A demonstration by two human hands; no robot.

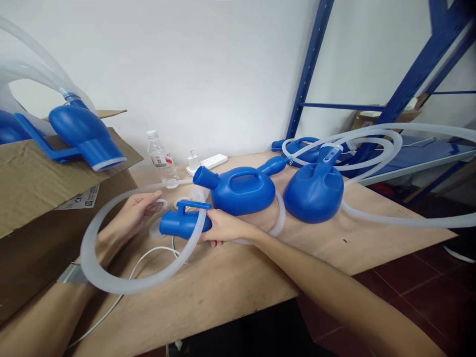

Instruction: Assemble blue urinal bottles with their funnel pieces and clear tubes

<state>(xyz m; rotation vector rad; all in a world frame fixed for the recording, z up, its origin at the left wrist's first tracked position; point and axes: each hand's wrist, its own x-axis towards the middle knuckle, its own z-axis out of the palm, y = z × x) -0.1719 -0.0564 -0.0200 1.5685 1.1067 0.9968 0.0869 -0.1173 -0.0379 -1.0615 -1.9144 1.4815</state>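
My right hand (226, 225) is wrapped round the rear end of a blue plastic urinal head (180, 224), a tube-shaped mouthpiece with a flat handle on top. Its wide opening faces left, towards my left hand (139, 213). The fingers of that hand are closed, with a small curved white piece (162, 202) at their tips. A translucent hose (130, 285) loops over my left wrist and passes in front of the blue head. Just behind my right hand stands a blue urinal bottle (243, 193) with a grip hole and an open neck.
Another blue bottle (314, 193) with coiled hose (394, 144) stands on the right. At left, a cardboard box (67, 183) holds more blue heads (84, 131). A plastic water bottle (159, 158), power strip (213, 161) and white cable (139, 260) lie about the wooden table (223, 292).
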